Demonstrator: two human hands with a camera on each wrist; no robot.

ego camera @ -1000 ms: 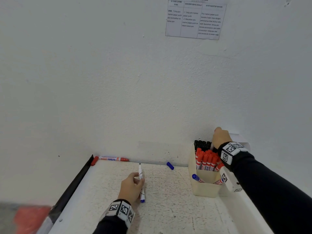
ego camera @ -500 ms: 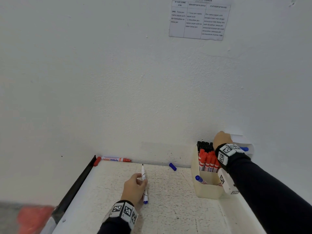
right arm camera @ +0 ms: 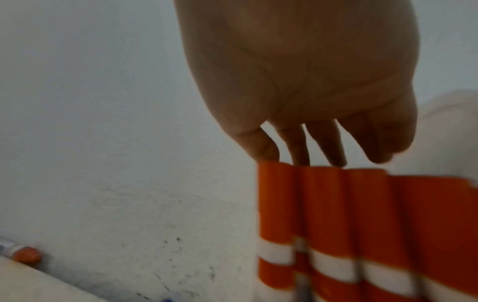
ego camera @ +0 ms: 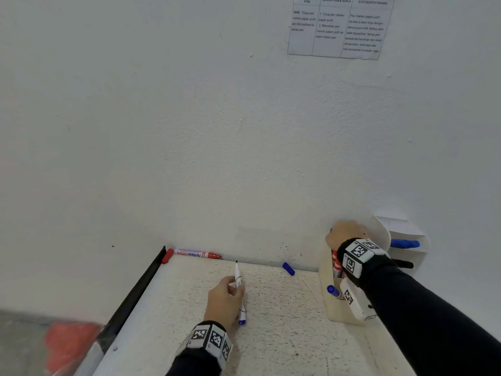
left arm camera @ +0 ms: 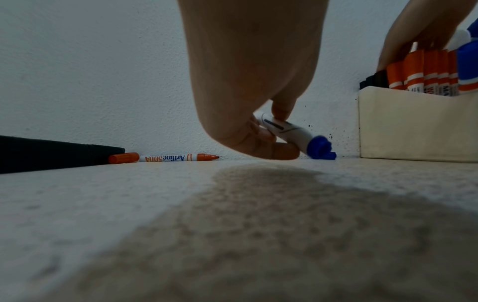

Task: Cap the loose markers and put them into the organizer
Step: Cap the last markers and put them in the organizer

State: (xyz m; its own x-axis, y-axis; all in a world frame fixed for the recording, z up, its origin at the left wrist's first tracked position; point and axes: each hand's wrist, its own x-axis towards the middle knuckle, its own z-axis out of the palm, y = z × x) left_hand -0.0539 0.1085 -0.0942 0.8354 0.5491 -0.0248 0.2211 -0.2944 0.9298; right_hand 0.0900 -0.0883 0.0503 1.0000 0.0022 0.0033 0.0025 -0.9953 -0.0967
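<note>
Little has moved since half a second ago: right hand [ego camera: 343, 234] stays over the organizer [ego camera: 334, 310], fingers straight, tips at the red caps [right arm camera: 336, 204], holding nothing. Organizer: cream box, upright red-capped markers, black ones [left arm camera: 372, 80] behind, one blue-capped marker [ego camera: 333, 291] in front. Left hand [ego camera: 225, 302] still pinches an uncapped blue marker [ego camera: 240, 294], tip toward the wall. Speckled surface [ego camera: 284, 335] holds a loose blue cap [ego camera: 288, 268] and an uncapped red marker [ego camera: 193, 254] by the wall.

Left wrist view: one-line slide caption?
Left hand pinches an uncapped blue marker above the table; an uncapped red marker lies along the wall.
</note>
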